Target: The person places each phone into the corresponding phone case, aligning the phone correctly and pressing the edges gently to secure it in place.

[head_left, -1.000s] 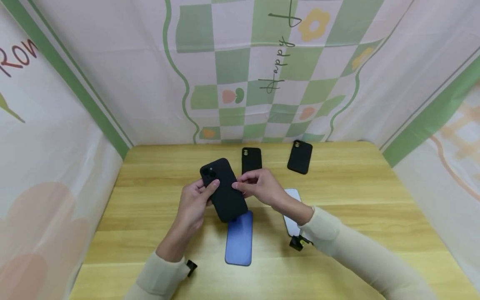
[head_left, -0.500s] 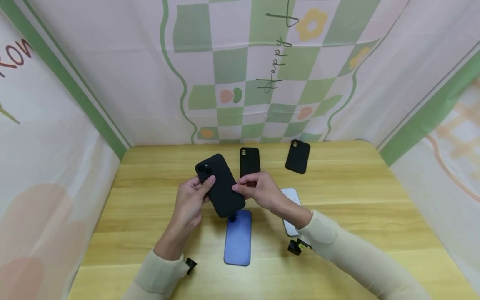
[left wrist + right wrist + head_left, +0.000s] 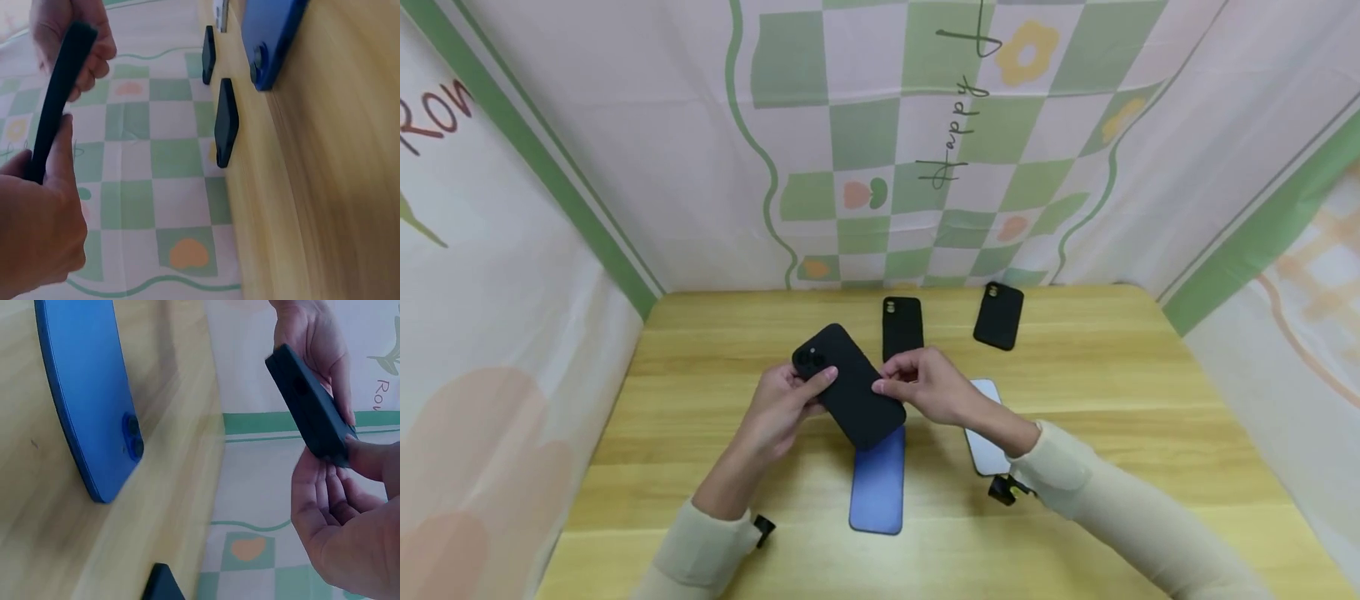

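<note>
Currently gripping black phone [image 3: 856, 402] in left hand [image 3: 784, 410], pinching it at 3 o'clock with right hand [image 3: 931, 387] | apparently working its edge | next, likely needs steady support

Wood-grain table [image 3: 1120, 400], blue phone [image 3: 877, 493], white phone [image 3: 988, 454], two black phone cases [image 3: 904, 329] [image 3: 998, 318]

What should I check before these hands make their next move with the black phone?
1. Left hand gripping the black phone: ok.
2. Right hand pinching its edge: ok.
3. Phone raised off the table: ok.
4. Blue phone fully visible in the head view: not ok, its top is overlapped.
5. Left case and right case flat: ok.
6. White phone untouched by the right forearm: cannot tell; the forearm partly covers it.
</note>
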Tool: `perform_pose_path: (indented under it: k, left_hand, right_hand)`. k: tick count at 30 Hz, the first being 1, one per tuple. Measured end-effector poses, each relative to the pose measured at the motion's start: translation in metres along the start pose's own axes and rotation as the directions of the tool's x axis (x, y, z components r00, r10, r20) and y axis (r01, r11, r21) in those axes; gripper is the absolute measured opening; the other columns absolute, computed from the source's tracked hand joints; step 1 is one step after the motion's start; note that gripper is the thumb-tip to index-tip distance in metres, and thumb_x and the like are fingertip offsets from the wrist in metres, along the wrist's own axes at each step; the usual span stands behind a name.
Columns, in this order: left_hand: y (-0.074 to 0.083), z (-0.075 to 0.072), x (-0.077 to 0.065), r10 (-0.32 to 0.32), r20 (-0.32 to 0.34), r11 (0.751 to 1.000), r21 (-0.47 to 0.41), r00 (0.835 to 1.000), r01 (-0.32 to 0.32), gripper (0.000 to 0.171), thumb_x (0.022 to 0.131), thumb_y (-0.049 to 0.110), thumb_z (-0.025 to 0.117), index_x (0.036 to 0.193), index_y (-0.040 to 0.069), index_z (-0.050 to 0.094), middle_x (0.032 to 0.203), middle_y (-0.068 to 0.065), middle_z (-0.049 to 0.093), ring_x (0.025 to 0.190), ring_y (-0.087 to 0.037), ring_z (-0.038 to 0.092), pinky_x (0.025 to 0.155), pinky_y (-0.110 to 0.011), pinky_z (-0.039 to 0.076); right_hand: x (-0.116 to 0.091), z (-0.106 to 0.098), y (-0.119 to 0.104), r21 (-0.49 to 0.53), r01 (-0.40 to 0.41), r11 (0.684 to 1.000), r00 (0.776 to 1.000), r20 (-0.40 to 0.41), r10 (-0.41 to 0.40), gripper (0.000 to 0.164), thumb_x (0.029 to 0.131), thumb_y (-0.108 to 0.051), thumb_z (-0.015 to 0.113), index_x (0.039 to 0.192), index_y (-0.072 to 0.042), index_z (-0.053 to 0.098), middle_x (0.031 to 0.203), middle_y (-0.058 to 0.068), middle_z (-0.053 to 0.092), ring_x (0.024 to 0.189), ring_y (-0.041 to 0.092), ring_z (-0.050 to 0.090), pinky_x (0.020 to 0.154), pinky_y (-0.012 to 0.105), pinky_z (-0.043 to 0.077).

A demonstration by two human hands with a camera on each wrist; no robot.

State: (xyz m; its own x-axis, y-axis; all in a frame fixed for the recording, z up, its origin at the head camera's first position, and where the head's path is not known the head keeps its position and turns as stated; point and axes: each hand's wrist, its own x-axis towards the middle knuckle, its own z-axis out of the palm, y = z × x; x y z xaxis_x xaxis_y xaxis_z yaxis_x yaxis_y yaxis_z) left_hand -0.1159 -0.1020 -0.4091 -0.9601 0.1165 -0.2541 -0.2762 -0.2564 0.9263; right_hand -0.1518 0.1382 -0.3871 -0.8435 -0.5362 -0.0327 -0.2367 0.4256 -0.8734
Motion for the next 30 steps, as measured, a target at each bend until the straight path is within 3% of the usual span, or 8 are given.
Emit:
perform_pose_path:
  k: [9,13,17,20,23,30]
  left_hand:
    - [0.003,-0.01,-0.002,-0.053,0.171,0.992,0.126,0.984,0.032,0.034,0.103,0.008,0.068,0.127,-0.016,0.062,0.113,-0.017,0.075,0.096,-0.022,0.077,0.087,-0.038,0.064]
    - [0.003,-0.011,-0.003,-0.067,0.237,0.978,0.207,0.969,0.017,0.033,0.104,0.014,0.068,0.121,-0.015,0.067,0.106,-0.013,0.076,0.093,-0.02,0.076,0.085,-0.035,0.064]
    - [0.001,-0.011,-0.004,-0.062,0.305,0.945,0.324,0.95,-0.042,0.03,0.105,0.02,0.069,0.114,-0.009,0.073,0.102,-0.013,0.079,0.091,-0.019,0.075,0.083,-0.032,0.062]
    - [-0.001,-0.009,-0.005,-0.055,0.322,0.925,0.373,0.945,-0.073,0.029,0.106,0.023,0.068,0.114,-0.004,0.074,0.103,-0.013,0.08,0.094,-0.021,0.076,0.087,-0.033,0.061]
    - [-0.002,-0.007,-0.007,-0.04,0.303,0.917,0.39,0.952,-0.085,0.03,0.107,0.026,0.067,0.118,-0.001,0.074,0.107,-0.013,0.08,0.098,-0.021,0.075,0.091,-0.034,0.059]
    - [-0.002,-0.005,-0.011,0.005,0.281,0.936,0.337,0.96,-0.103,0.035,0.109,0.027,0.064,0.127,-0.002,0.07,0.117,-0.014,0.078,0.112,-0.024,0.073,0.1,-0.039,0.059]
  right_hand:
    - [-0.005,-0.015,-0.01,-0.133,0.082,0.988,0.99,0.127,-0.065,0.009,0.098,-0.014,0.077,0.091,-0.01,0.079,0.07,-0.009,0.062,0.059,0.006,0.046,0.053,0.021,0.037]
    - [-0.006,-0.02,-0.012,-0.226,0.194,0.955,0.969,0.198,-0.15,0.01,0.098,-0.014,0.078,0.087,-0.013,0.078,0.068,-0.011,0.061,0.058,0.003,0.048,0.054,0.021,0.041]
    - [-0.007,-0.025,-0.016,-0.305,0.282,0.91,0.94,0.28,-0.197,0.012,0.098,-0.015,0.078,0.085,-0.016,0.077,0.069,-0.013,0.062,0.059,0.0,0.051,0.055,0.021,0.046]
    - [-0.008,-0.028,-0.018,-0.332,0.293,0.897,0.932,0.308,-0.19,0.013,0.098,-0.016,0.078,0.085,-0.016,0.076,0.07,-0.014,0.063,0.059,-0.001,0.052,0.056,0.02,0.047]
    - [-0.008,-0.03,-0.018,-0.338,0.291,0.895,0.937,0.292,-0.194,0.011,0.098,-0.017,0.078,0.088,-0.015,0.077,0.074,-0.013,0.067,0.062,-0.001,0.055,0.058,0.021,0.051]
    - [-0.008,-0.031,-0.016,-0.337,0.271,0.902,0.953,0.225,-0.202,0.007,0.098,-0.019,0.079,0.092,-0.015,0.08,0.08,-0.012,0.072,0.067,0.0,0.062,0.063,0.023,0.056]
